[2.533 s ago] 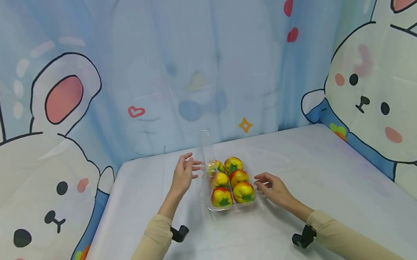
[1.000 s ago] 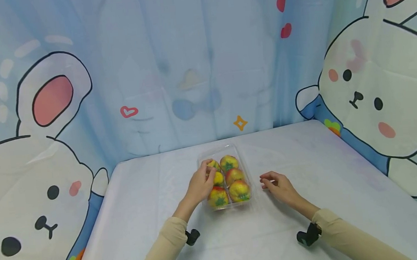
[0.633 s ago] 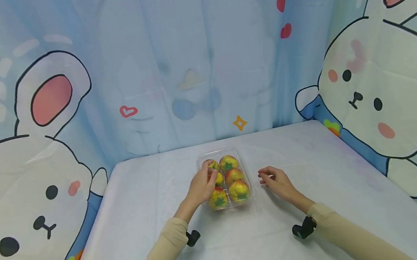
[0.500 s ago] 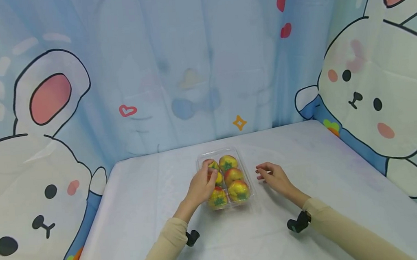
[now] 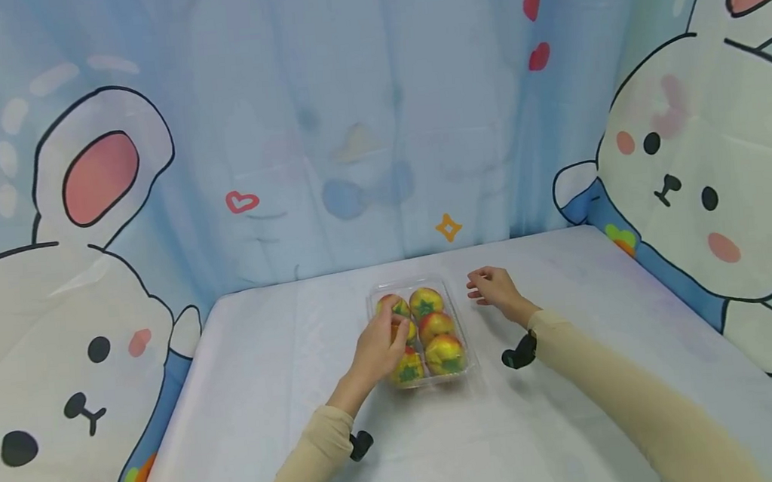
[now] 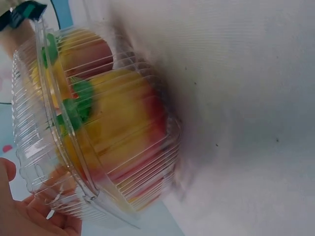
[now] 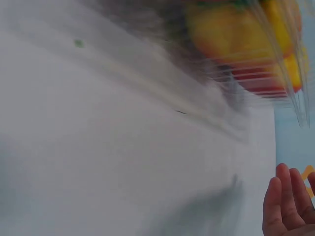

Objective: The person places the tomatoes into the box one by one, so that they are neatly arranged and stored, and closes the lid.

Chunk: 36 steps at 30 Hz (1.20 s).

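A clear plastic clamshell box (image 5: pixel 431 380) stands on the table with its lid down. Through it show several yellow-and-red fruits (image 5: pixel 445 354) with green leafy caps, in two columns. The left hand (image 5: pixel 377 347) lies over the left column, fingers loosely bent at the lid. From the left wrist view, that hand's fingers (image 6: pixel 59 221) appear through the ribbed plastic, right at the box's edge. Beyond the box's right side, near its far corner, the right hand (image 5: pixel 496 290) hovers apart from it with relaxed fingers, holding nothing.
A white cloth (image 5: pixel 287 370) covers the table. Behind its far edge hangs a blue curtain (image 5: pixel 360 84) printed with white rabbits. Each wrist carries a small black camera, the left camera (image 5: pixel 360 445) close over the cloth.
The lid, upright on the left at first, has come down over the fruits with the left hand. The right hand has moved away from the near right side toward the far right corner.
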Available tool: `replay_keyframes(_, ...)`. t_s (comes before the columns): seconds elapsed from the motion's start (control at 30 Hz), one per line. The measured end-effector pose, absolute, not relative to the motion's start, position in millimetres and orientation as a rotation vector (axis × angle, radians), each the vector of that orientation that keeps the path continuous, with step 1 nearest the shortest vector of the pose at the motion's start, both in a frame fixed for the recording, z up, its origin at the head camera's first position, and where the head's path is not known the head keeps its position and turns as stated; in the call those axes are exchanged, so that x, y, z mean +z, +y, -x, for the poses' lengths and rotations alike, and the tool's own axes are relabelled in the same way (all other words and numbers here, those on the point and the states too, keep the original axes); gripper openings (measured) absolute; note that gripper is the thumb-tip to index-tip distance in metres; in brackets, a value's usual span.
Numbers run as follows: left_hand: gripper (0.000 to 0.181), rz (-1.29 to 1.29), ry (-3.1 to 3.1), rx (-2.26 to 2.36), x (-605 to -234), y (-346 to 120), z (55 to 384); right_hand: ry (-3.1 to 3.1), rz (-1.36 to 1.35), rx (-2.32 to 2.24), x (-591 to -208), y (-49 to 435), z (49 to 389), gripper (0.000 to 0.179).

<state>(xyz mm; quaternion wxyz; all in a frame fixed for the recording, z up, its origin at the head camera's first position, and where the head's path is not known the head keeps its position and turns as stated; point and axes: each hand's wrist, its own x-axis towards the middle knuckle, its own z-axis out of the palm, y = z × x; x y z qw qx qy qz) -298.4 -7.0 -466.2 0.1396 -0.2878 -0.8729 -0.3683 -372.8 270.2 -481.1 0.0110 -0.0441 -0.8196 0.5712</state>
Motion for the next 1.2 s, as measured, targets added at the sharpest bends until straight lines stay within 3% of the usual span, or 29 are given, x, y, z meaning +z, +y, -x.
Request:
replay_keyframes(0.43, 0.046, 0.813, -2.567, -0.979, -474, -7, 298, -2.575, 0.225, 1.905, -469, 250, 405, 0.051)
replay_keyframes(1.2, 0.047, 0.834, -2.587, -0.844, -474, -8, 299, -2.79, 0.213, 1.851, -471, 229, 424, 0.054)
